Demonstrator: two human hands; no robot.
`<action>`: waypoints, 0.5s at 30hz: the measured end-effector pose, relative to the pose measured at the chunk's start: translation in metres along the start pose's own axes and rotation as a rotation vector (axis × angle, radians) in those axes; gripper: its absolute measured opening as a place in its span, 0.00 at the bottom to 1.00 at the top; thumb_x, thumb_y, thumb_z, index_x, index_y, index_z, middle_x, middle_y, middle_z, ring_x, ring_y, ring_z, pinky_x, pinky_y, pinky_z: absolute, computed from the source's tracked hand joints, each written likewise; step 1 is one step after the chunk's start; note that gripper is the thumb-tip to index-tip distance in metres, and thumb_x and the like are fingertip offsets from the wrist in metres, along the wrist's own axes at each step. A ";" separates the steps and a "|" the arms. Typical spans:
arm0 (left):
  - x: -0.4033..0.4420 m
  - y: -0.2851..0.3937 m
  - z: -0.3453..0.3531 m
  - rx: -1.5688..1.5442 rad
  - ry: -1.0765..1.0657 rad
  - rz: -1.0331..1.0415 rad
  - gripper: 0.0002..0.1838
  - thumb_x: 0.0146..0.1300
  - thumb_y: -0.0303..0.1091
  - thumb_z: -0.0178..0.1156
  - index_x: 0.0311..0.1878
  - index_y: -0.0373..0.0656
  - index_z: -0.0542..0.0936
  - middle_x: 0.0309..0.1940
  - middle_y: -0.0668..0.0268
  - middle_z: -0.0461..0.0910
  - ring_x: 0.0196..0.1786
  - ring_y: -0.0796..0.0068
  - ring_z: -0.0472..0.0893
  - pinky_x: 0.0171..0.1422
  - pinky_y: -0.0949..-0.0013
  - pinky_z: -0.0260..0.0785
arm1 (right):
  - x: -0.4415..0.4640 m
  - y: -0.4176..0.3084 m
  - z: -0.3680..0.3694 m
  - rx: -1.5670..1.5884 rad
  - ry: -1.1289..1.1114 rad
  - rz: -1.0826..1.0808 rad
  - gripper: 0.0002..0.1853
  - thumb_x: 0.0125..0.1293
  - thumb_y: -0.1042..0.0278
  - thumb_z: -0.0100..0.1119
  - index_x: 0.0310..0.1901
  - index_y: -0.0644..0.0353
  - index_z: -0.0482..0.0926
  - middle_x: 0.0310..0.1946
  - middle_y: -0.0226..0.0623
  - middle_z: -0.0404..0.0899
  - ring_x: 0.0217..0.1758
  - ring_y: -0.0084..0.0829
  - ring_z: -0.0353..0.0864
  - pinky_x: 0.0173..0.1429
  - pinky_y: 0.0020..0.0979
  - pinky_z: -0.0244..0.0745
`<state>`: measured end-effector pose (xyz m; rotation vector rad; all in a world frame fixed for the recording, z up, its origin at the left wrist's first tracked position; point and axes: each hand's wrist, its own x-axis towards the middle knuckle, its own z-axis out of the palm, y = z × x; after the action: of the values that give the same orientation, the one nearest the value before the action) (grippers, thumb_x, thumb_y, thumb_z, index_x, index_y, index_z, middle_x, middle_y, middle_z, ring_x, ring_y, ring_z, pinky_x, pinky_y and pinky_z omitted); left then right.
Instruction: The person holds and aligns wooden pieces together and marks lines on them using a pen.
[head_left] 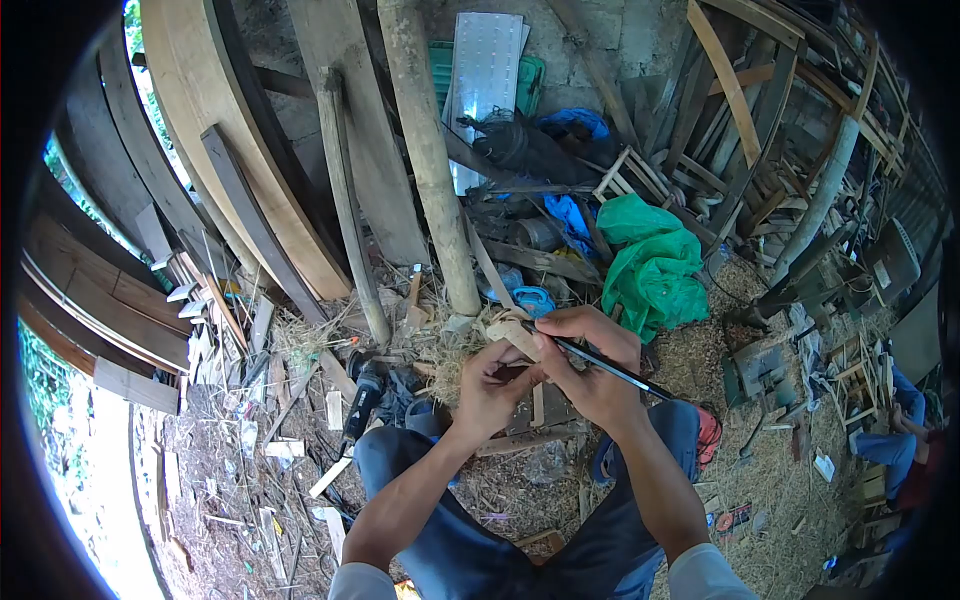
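My left hand (492,398) is closed around a small pale piece of wood (516,338), held up in front of my knees. The piece's far end sticks out past my fingertips, and the rest is hidden by them. In my right hand (598,378) is a long, thin, dark tool (625,376) with a straight handle; I cannot make out its exact kind. Its front end meets the wood between my two hands, while the handle slants back down to the right over my knee. My right thumb presses close to the wood.
A black power tool (362,402) lies beside my left knee. Wood scraps and shavings cover the ground. Planks (250,150) and a pole (430,150) lean ahead. A green plastic sheet (652,265) lies front right. Another person (905,440) sits at far right near wooden frames.
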<state>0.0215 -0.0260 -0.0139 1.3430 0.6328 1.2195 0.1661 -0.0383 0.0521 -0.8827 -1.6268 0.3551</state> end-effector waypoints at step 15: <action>-0.001 0.003 0.001 0.013 -0.001 0.014 0.17 0.59 0.18 0.60 0.52 0.31 0.73 0.44 0.60 0.82 0.46 0.78 0.79 0.51 0.74 0.71 | 0.001 0.001 0.000 0.001 0.000 -0.032 0.08 0.54 0.78 0.65 0.37 0.64 0.80 0.33 0.39 0.82 0.30 0.30 0.81 0.31 0.27 0.75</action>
<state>0.0211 -0.0275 -0.0115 1.3608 0.6326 1.2279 0.1663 -0.0374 0.0522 -0.8551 -1.6383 0.3336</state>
